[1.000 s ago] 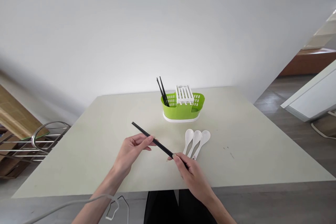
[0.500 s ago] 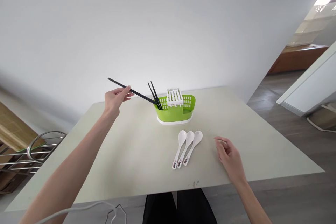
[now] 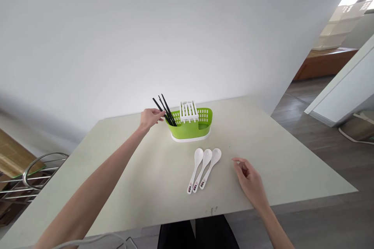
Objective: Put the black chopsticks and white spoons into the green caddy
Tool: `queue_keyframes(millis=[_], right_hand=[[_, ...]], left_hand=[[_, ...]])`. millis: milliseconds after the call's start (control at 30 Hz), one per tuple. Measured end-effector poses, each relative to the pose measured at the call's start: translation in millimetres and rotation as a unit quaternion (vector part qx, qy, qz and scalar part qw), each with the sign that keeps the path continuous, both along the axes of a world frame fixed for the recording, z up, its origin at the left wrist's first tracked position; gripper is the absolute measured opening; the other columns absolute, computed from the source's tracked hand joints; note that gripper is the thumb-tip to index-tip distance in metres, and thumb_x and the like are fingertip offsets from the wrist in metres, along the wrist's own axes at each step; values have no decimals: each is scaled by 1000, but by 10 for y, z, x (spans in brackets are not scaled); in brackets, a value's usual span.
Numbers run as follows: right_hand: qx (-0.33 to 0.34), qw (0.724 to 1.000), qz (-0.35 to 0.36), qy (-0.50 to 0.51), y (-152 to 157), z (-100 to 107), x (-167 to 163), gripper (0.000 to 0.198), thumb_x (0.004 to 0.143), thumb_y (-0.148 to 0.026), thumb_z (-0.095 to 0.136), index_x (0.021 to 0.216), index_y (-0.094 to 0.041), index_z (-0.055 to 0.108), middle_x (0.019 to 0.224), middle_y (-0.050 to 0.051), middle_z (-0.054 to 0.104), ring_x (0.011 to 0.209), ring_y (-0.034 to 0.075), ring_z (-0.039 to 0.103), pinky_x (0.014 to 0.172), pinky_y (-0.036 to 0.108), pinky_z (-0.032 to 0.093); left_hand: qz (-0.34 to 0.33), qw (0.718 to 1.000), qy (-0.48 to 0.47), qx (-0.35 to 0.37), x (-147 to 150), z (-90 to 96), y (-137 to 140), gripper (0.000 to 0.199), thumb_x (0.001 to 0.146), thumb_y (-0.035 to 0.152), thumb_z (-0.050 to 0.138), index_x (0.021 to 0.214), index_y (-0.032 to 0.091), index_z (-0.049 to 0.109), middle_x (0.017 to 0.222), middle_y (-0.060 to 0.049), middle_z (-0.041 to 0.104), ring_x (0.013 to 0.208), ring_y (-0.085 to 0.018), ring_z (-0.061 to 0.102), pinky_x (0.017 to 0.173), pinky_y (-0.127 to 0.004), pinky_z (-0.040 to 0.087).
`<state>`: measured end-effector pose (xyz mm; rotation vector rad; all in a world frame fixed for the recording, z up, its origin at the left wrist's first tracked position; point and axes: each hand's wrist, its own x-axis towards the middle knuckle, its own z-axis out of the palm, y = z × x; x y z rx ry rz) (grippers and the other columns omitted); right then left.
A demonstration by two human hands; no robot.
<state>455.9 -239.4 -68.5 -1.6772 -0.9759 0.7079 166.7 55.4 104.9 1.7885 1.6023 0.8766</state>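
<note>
My left hand [image 3: 152, 117] pinches a black chopstick [image 3: 157, 104] between thumb and fingers. That chopstick leans with its lower end inside the left part of a green plastic cutlery basket [image 3: 189, 130]. Other black chopsticks [image 3: 166, 105] stand tilted beside it in the same part. A white slatted rack [image 3: 189, 111] with small hooks sits across the basket's middle, and a white base shows underneath. My right hand [image 3: 249, 182] rests at the table's right front, fingers loosely curled with a gap to the thumb, holding nothing. To its left lie three white spoons [image 3: 206, 159], bowls pointing away from me.
The pale table [image 3: 131, 198] meets a plain wall [image 3: 187, 39] behind the basket. A metal rack [image 3: 32, 175] stands low at the left, beyond the table edge. A grey cable [image 3: 96, 237] crosses near my left forearm.
My left hand has moved right and turned the chopstick from nearly flat to steep, its end now down in the basket. My right hand stays in place; the view has shifted slightly.
</note>
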Motion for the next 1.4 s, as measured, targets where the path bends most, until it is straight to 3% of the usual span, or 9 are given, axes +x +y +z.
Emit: queue_keyframes(millis=[267,467,567,700,833,933,1067,1167,1400], right_hand=[[-6,1000,5,-14,1,7,1,45,96,-64,53,111,-25,68,68,-5,40,60,18,42,58,29,38],[0,1000,4,-26,6,-5,3,48,95,-67,53,108,-24,70,67,-5,42,60,18,43,57,30,39],[-1,999,5,-35,0,11,1,50,94,-68,54,109,-23,70,66,-4,45,60,18,44,57,30,39],[-16,999,15,-45,29,27,10,52,95,-68,52,112,-22,69,71,-1,54,64,20,52,60,31,42],[-34,996,44,-72,159,34,52,56,96,-67,51,125,-21,61,94,5,69,65,19,61,66,33,48],[-60,986,84,-128,321,51,75,56,99,-64,45,132,-21,58,105,7,71,62,17,62,72,35,51],[-85,968,92,-215,545,62,18,47,99,-59,45,119,-22,66,109,9,73,81,23,67,85,39,50],[-93,963,81,-240,643,58,-59,41,97,-56,46,105,-23,70,108,10,74,89,26,67,84,40,49],[-112,957,120,-238,536,228,91,39,92,-59,48,80,-26,65,67,3,72,66,25,67,71,37,49]], left_hand=[[29,995,78,46,48,-145,90,35,70,56,84,71,22,75,95,-8,82,87,-24,72,68,-29,51],[24,999,11,32,-116,-214,-30,55,73,68,78,98,19,75,103,-11,80,70,-18,69,60,-27,49],[39,999,-15,27,-360,-332,-211,63,82,76,65,101,17,72,102,-11,80,66,-16,66,56,-26,48],[27,999,21,-5,-820,-664,-586,67,86,81,53,96,18,70,91,-9,77,63,-17,61,57,-26,47],[38,997,61,-26,-1202,-984,-1026,61,91,76,48,89,19,69,77,-3,71,59,-16,57,62,-28,46],[34,996,76,-37,-1359,-1092,-1303,56,94,72,48,91,21,70,74,-1,69,57,-15,52,61,-28,43],[15,997,76,-16,-1473,-1156,-1546,51,95,68,48,89,23,69,68,1,65,59,-16,50,61,-28,42],[-3,997,71,7,-1534,-1207,-1645,49,95,68,49,89,24,68,66,1,63,61,-17,51,62,-28,42],[-16,999,45,23,-1575,-1247,-1698,48,96,67,48,90,24,67,67,1,63,60,-17,52,61,-27,43]])
